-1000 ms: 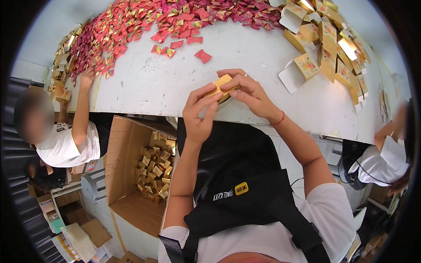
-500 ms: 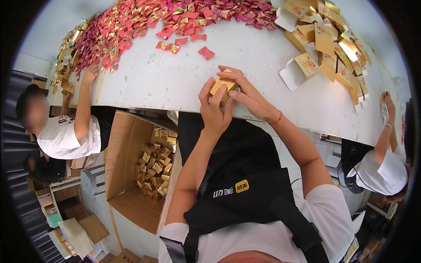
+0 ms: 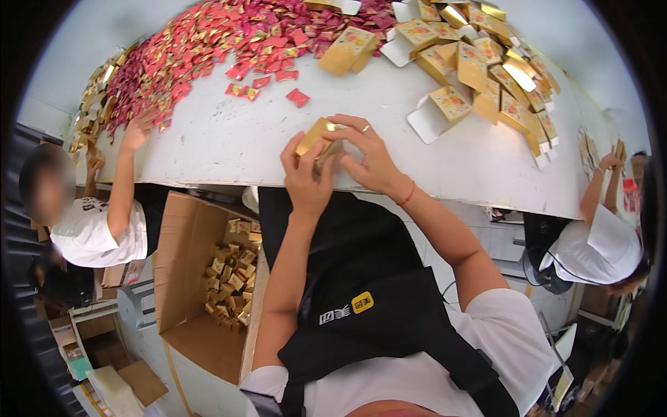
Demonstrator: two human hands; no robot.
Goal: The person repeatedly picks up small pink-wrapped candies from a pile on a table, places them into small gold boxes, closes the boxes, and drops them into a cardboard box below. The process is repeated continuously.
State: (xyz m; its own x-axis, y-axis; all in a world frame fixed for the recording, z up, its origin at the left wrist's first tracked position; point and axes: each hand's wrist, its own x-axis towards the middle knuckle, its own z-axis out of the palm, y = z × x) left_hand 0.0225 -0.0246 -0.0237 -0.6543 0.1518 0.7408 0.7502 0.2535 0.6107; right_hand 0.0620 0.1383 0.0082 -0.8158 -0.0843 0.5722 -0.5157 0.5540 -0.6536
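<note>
1. The fingers of the left hand (image 3: 308, 179) are curled around the near and left sides of a small gold box (image 3: 314, 137), grasping it.
2. The fingers of the right hand (image 3: 373, 163) grasp the same box from its right, some reaching over its upper right end, with the thumb lower down on the near side. A ring (image 3: 365, 128) sits on one finger and a red bracelet (image 3: 409, 194) circles the wrist.
3. The gold box is between both hands, tilted, above the near edge of the white counter (image 3: 201, 142).
4. Beyond the hands, a single red wrapped piece (image 3: 297, 97) lies apart from the large heap of red and purple wrapped pieces (image 3: 208, 52); a gold carton (image 3: 346, 52) rests against that heap's near edge.
5. To the right is a jumbled pile of gold flowered boxes (image 3: 479, 66), several with white flaps standing open.
6. Below the counter, left of the person's black apron (image 3: 340, 271), an open cardboard carton (image 3: 179, 260) contains many small gold boxes (image 3: 229, 283).
7. At the far left, a co-worker in a white shirt (image 3: 97, 233) has one hand at the heap's edge; another co-worker (image 3: 601, 247) reaches onto the counter at the far right.
</note>
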